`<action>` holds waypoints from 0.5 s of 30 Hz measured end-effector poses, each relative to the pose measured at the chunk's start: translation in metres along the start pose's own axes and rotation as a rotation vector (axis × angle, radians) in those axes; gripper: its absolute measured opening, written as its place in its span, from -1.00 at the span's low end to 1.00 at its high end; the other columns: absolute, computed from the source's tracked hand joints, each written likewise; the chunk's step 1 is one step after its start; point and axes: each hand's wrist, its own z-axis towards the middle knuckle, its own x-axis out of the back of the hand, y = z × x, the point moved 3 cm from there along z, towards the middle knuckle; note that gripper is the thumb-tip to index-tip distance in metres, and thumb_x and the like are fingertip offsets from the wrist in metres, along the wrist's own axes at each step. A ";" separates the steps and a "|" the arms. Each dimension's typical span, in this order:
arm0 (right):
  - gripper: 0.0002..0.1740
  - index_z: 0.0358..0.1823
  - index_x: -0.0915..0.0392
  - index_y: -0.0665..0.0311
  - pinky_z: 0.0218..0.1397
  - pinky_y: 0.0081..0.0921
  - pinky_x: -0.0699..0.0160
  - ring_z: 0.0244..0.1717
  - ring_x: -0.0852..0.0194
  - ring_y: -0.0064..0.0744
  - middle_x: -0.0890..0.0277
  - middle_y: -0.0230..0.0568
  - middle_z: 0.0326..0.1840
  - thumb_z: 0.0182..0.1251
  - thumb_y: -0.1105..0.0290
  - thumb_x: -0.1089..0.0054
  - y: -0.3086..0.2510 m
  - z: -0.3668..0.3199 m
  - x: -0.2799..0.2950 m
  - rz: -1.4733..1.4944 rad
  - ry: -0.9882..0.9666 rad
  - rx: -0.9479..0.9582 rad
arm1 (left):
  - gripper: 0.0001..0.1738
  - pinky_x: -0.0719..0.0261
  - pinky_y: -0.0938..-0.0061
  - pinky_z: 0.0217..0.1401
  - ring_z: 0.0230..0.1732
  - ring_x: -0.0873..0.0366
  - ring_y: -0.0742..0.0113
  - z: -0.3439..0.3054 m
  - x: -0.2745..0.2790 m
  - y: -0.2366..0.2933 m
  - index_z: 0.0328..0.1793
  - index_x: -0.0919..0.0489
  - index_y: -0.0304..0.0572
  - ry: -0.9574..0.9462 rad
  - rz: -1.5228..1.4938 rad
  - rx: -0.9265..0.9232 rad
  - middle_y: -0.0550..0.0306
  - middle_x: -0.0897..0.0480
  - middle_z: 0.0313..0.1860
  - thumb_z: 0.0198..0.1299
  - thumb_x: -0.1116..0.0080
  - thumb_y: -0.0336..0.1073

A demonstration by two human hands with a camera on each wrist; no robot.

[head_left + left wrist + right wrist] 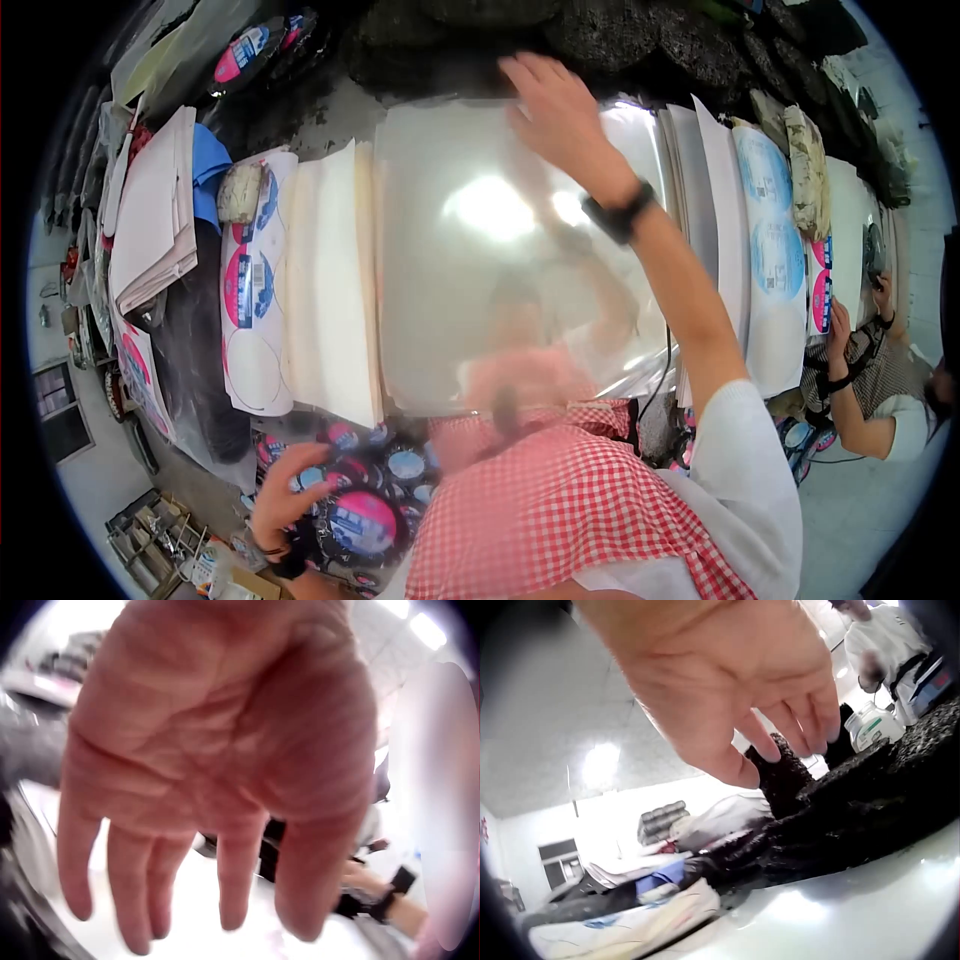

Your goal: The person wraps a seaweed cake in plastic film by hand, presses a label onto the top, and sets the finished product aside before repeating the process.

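Observation:
A large glossy clear sheet (pixel 450 300) lies on top of a stack in the middle of the bench and mirrors the lights. My right hand (pixel 545 100) reaches to its far edge with fingers loosely spread, holding nothing. In the right wrist view that right hand (pixel 780 742) hovers just above the shiny sheet (pixel 855 915), beside a rough black mass (pixel 855 817). My left hand (pixel 290 500) is low at the near left over a heap of round pink and blue labelled discs (pixel 362 522). The left wrist view shows the left hand (pixel 202 900) with an empty palm and straight fingers.
Cream sheet stacks (pixel 330 270) and printed label sheets (pixel 250 290) lie left of the glossy sheet. Blue printed sheets (pixel 775 230) lie to the right. Dark rough material (pixel 560 30) runs along the far edge. Another person (pixel 870 380) sits at the right.

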 end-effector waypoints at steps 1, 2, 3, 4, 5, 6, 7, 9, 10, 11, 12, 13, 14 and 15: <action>-0.47 0.22 -0.43 0.30 0.32 -0.16 -0.31 0.29 -0.33 0.00 -0.41 0.08 0.23 0.16 0.44 -0.13 0.011 0.025 -0.030 -0.137 0.058 0.017 | -0.41 -0.46 0.34 0.25 0.16 -0.54 0.13 0.021 -0.016 0.014 0.25 -0.53 -0.27 -0.042 -0.167 -0.044 -0.03 -0.57 0.13 0.03 -0.36 -0.37; -0.43 0.25 -0.40 0.32 0.40 -0.11 -0.21 0.36 -0.26 0.04 -0.36 0.14 0.30 0.13 0.46 -0.12 0.021 0.046 -0.057 -0.274 0.118 0.035 | -0.47 -0.45 0.35 0.26 0.15 -0.54 0.14 0.049 -0.029 0.037 0.22 -0.53 -0.30 -0.140 -0.042 -0.146 -0.04 -0.58 0.12 0.07 -0.34 -0.41; -0.38 0.29 -0.36 0.33 0.45 -0.05 -0.12 0.39 -0.20 0.09 -0.31 0.20 0.34 0.11 0.47 -0.12 0.031 0.063 -0.082 -0.351 0.095 0.024 | -0.46 -0.40 0.34 0.30 0.21 -0.52 0.14 0.075 -0.047 0.054 0.26 -0.51 -0.31 -0.191 -0.115 -0.250 -0.05 -0.59 0.14 0.12 -0.30 -0.38; -0.33 0.33 -0.33 0.34 0.49 0.01 -0.02 0.43 -0.15 0.14 -0.25 0.25 0.38 0.09 0.47 -0.13 0.040 0.078 -0.102 -0.429 0.077 0.013 | -0.47 -0.40 0.33 0.30 0.22 -0.51 0.08 0.096 -0.062 0.063 0.27 -0.51 -0.28 -0.211 -0.041 -0.297 -0.08 -0.58 0.18 0.13 -0.31 -0.37; -0.28 0.37 -0.27 0.33 0.51 0.04 0.03 0.46 -0.09 0.16 -0.19 0.27 0.42 0.09 0.43 -0.16 0.049 0.086 -0.119 -0.475 0.000 -0.002 | -0.46 -0.39 0.32 0.32 0.24 -0.50 0.06 0.115 -0.077 0.065 0.27 -0.52 -0.25 -0.259 -0.081 -0.285 -0.08 -0.57 0.20 0.13 -0.32 -0.34; -0.36 0.31 -0.34 0.34 0.47 0.00 -0.08 0.42 -0.18 0.15 -0.28 0.27 0.36 0.13 0.42 -0.16 0.054 0.091 -0.130 -0.536 0.022 0.010 | -0.46 -0.37 0.32 0.33 0.26 -0.49 0.06 0.130 -0.090 0.074 0.28 -0.51 -0.23 -0.272 -0.111 -0.325 -0.06 -0.58 0.20 0.14 -0.33 -0.33; -0.43 0.27 -0.39 0.34 0.45 -0.04 -0.15 0.38 -0.25 0.11 -0.35 0.23 0.31 0.17 0.42 -0.15 0.062 0.095 -0.139 -0.548 0.095 0.030 | -0.46 -0.37 0.32 0.34 0.26 -0.49 0.06 0.142 -0.096 0.085 0.29 -0.51 -0.23 -0.280 -0.093 -0.434 -0.05 -0.58 0.19 0.16 -0.32 -0.32; -0.53 0.19 -0.46 0.34 0.41 -0.12 -0.26 0.31 -0.36 0.04 -0.44 0.16 0.25 0.22 0.43 -0.12 0.064 0.095 -0.138 -0.569 0.202 0.094 | -0.46 -0.36 0.32 0.36 0.28 -0.48 0.07 0.154 -0.101 0.094 0.31 -0.49 -0.23 -0.301 -0.087 -0.544 -0.03 -0.59 0.18 0.19 -0.30 -0.31; -0.56 0.16 -0.48 0.34 0.40 -0.15 -0.29 0.29 -0.40 0.01 -0.47 0.13 0.23 0.23 0.43 -0.11 0.059 0.091 -0.121 -0.583 0.240 0.138 | -0.46 -0.35 0.32 0.36 0.28 -0.48 0.08 0.159 -0.103 0.095 0.32 -0.47 -0.22 -0.315 -0.097 -0.554 -0.03 -0.59 0.19 0.20 -0.29 -0.31; -0.60 0.14 -0.50 0.34 0.38 -0.18 -0.33 0.27 -0.44 -0.03 -0.50 0.10 0.21 0.25 0.44 -0.09 0.052 0.085 -0.101 -0.599 0.276 0.182 | -0.45 -0.35 0.33 0.37 0.29 -0.47 0.09 0.164 -0.104 0.095 0.34 -0.46 -0.22 -0.331 -0.107 -0.564 -0.02 -0.58 0.19 0.22 -0.28 -0.31; -0.59 0.14 -0.50 0.34 0.38 -0.18 -0.33 0.26 -0.44 -0.04 -0.49 0.08 0.21 0.25 0.44 -0.09 0.043 0.077 -0.082 -0.581 0.300 0.217 | -0.46 -0.35 0.33 0.37 0.30 -0.47 0.13 0.172 -0.102 0.093 0.35 -0.45 -0.23 -0.311 -0.081 -0.537 -0.01 -0.57 0.21 0.24 -0.25 -0.31; -0.59 0.14 -0.50 0.34 0.39 -0.19 -0.33 0.26 -0.45 -0.06 -0.49 0.07 0.22 0.24 0.44 -0.08 0.031 0.065 -0.062 -0.562 0.317 0.251 | -0.46 -0.35 0.34 0.37 0.30 -0.46 0.17 0.181 -0.100 0.088 0.36 -0.43 -0.24 -0.294 -0.058 -0.506 0.00 -0.56 0.23 0.27 -0.23 -0.30; -0.59 0.14 -0.49 0.34 0.39 -0.19 -0.33 0.26 -0.45 -0.08 -0.49 0.06 0.23 0.24 0.44 -0.08 0.017 0.049 -0.040 -0.543 0.334 0.283 | -0.47 -0.35 0.35 0.37 0.31 -0.46 0.20 0.189 -0.098 0.083 0.37 -0.42 -0.24 -0.281 -0.033 -0.474 0.01 -0.55 0.25 0.29 -0.20 -0.30; -0.59 0.14 -0.48 0.34 0.39 -0.19 -0.33 0.26 -0.45 -0.07 -0.48 0.06 0.22 0.23 0.43 -0.08 0.000 0.028 -0.014 -0.506 0.286 0.293 | -0.47 -0.35 0.36 0.37 0.31 -0.45 0.24 0.201 -0.098 0.073 0.40 -0.38 -0.25 -0.231 -0.131 -0.422 0.02 -0.54 0.26 0.34 -0.15 -0.28</action>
